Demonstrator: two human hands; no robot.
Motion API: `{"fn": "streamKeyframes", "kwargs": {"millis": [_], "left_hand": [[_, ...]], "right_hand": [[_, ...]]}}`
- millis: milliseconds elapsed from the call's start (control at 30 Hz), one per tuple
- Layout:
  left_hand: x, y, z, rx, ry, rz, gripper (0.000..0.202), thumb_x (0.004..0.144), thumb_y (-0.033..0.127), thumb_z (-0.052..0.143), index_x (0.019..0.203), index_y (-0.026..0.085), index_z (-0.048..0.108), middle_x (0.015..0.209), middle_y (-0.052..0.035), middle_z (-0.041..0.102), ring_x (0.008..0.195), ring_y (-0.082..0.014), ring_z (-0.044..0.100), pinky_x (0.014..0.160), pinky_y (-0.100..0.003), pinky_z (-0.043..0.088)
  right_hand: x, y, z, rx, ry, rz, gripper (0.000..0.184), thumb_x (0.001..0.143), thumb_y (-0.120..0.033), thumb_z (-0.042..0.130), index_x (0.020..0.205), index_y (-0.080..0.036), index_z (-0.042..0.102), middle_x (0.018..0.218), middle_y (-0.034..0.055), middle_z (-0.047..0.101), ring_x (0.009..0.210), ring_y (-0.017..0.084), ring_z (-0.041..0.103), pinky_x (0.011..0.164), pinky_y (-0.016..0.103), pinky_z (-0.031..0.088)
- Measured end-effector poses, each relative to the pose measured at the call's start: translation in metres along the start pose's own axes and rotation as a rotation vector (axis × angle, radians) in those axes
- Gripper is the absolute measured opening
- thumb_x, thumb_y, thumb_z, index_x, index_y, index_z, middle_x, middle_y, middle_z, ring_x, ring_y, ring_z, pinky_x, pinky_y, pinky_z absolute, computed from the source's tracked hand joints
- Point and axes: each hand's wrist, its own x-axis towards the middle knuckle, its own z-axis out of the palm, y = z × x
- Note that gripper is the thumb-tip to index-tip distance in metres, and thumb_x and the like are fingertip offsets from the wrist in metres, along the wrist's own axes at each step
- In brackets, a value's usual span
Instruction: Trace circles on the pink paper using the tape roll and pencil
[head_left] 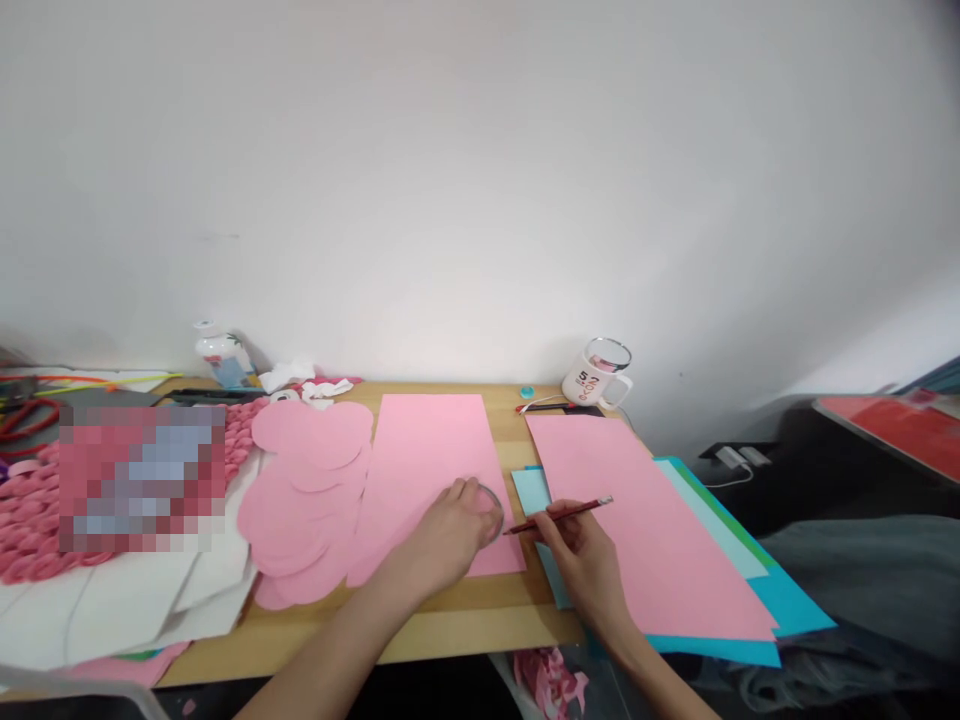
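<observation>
My left hand [459, 530] presses down on the pink paper sheet [424, 440], its fingers bent over a small round thing with a grey rim [495, 497]. Most of that round thing is hidden under the fingers. A dark red pencil [570, 510] is pinched in my right hand [589, 555]. Its tip points left and is close to the round rim, at the sheet's right edge; I cannot tell whether it touches the paper. Left of the sheet lies an overlapping pile of cut pink paper circles [300, 510].
On the right rest more pink sheets [637, 520] over blue and green paper [799, 600]. A white mug [589, 385] and a white bottle [225, 355] stand by the wall. Pink braided material [30, 510] and white sheets [135, 600] cover the left. Crumpled pink paper [551, 680] lies below the table edge.
</observation>
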Motion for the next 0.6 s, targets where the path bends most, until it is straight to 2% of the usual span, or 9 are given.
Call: {"fn": "streamKeyframes", "kwargs": {"millis": [100,200,267,400,500,600], "left_hand": [[0.002,-0.001,-0.009,0.014,-0.052,0.0,0.029,0.084,0.01,0.046,0.103,0.022,0.063,0.111,-0.0101,0.052,0.101,-0.0247,0.046,0.085,-0.035,0.043],[0.004,-0.002,-0.015,0.033,-0.082,-0.003,0.036,0.081,0.01,0.05,0.112,0.024,0.062,0.111,-0.0104,0.052,0.098,-0.0242,0.047,0.083,-0.034,0.043],[0.005,-0.002,-0.018,0.057,-0.098,-0.001,0.039,0.081,0.009,0.05,0.115,0.025,0.062,0.11,-0.0106,0.053,0.097,-0.0237,0.047,0.082,-0.033,0.043],[0.007,-0.001,-0.023,0.094,-0.113,0.011,0.046,0.079,0.004,0.048,0.116,0.026,0.062,0.11,-0.0101,0.053,0.095,-0.0217,0.048,0.081,-0.031,0.043],[0.007,-0.001,-0.025,0.093,-0.118,0.013,0.05,0.077,-0.001,0.046,0.116,0.026,0.062,0.107,-0.0093,0.054,0.094,-0.0204,0.049,0.078,-0.029,0.044],[0.008,-0.001,-0.025,0.085,-0.121,0.008,0.049,0.079,0.0,0.042,0.116,0.026,0.062,0.105,-0.0089,0.054,0.092,-0.02,0.049,0.077,-0.028,0.044]], "right_hand": [[-0.012,0.001,-0.004,0.047,0.08,-0.01,0.037,0.075,-0.054,0.065,0.084,-0.02,0.053,0.073,0.0049,0.07,0.073,0.025,0.072,0.066,0.034,0.058],[-0.019,0.002,-0.007,-0.035,0.145,-0.047,0.034,0.077,-0.054,0.062,0.08,-0.02,0.056,0.064,0.0032,0.068,0.065,0.023,0.071,0.06,0.031,0.058],[-0.024,0.002,-0.007,-0.111,0.138,-0.093,0.035,0.079,-0.054,0.059,0.081,-0.019,0.061,0.063,0.0043,0.068,0.064,0.022,0.07,0.059,0.03,0.058],[-0.03,0.001,-0.002,-0.188,0.088,-0.158,0.036,0.082,-0.05,0.057,0.086,-0.017,0.069,0.077,0.0085,0.073,0.072,0.023,0.071,0.067,0.029,0.059],[-0.031,0.0,0.002,-0.203,0.057,-0.163,0.033,0.083,-0.046,0.057,0.087,-0.017,0.072,0.084,0.0094,0.075,0.077,0.023,0.071,0.07,0.029,0.059],[-0.03,-0.001,0.005,-0.198,0.046,-0.154,0.032,0.084,-0.045,0.057,0.086,-0.017,0.073,0.084,0.0089,0.075,0.075,0.023,0.072,0.066,0.028,0.059]]}}
